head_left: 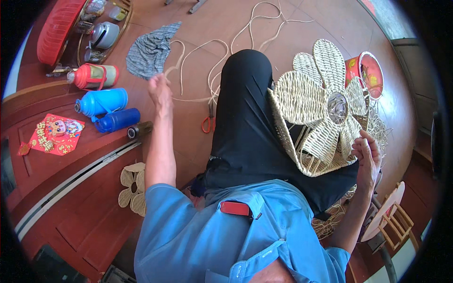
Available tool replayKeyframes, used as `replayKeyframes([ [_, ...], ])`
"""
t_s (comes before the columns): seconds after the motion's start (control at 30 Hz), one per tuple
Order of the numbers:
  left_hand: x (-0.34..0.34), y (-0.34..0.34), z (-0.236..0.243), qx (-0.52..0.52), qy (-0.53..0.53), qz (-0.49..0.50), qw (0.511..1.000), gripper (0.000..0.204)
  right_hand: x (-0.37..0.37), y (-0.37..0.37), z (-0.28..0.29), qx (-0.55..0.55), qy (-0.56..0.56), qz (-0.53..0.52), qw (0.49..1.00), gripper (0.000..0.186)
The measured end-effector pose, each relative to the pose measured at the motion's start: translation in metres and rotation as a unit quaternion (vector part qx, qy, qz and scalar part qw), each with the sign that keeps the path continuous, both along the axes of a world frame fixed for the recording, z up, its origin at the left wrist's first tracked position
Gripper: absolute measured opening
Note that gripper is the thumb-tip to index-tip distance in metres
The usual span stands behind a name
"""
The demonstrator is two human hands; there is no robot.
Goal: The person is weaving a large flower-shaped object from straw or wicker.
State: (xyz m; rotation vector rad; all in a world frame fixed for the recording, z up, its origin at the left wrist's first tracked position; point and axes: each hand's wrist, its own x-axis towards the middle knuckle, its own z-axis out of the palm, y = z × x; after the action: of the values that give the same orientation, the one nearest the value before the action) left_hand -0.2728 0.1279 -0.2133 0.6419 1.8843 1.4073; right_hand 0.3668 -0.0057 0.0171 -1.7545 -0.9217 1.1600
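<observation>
My left hand [159, 92] is raised over the floor at the left, its fingers closed on a pale flat cord [175, 66]; loops of it lie on the floor. A woven straw piece with large flower petals [300, 95] and a round open centre rests across my lap, over a curved woven base with gaps. My right hand [366, 150] is at the piece's right edge, fingers curled together; what they pinch is hard to make out. Red-handled scissors [206, 124] lie beside my dark-trousered knee [245, 85].
Flasks [101, 102], a rack with jars and a kettle [104, 34], and a striped cloth [146, 50] are at left. A smaller woven flower [138, 197] is lower left. A red bucket [372, 73], straw tangles [380, 120] and a small wooden chair [391, 217] are at right.
</observation>
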Motion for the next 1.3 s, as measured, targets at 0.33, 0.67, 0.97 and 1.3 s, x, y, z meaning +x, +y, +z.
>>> replayKeyframes([
  [0.33,0.232,-0.072,0.294,0.236,0.119,-0.558,0.787,0.015,-0.110,-0.021,0.054,-0.051,0.316,0.169,0.932,0.052],
  [0.67,0.221,-0.065,0.282,-0.010,0.165,-0.617,0.769,0.018,-0.010,-0.054,0.032,0.124,0.354,-0.023,0.927,0.025],
  [0.97,0.245,-0.079,0.320,-0.028,0.183,-0.682,0.708,0.017,-0.052,-0.056,0.039,0.038,0.307,0.097,0.946,0.058],
  [1.3,0.197,-0.032,0.343,0.068,0.228,-0.532,0.812,0.023,-0.039,-0.068,0.000,0.076,0.068,0.034,0.994,0.033],
])
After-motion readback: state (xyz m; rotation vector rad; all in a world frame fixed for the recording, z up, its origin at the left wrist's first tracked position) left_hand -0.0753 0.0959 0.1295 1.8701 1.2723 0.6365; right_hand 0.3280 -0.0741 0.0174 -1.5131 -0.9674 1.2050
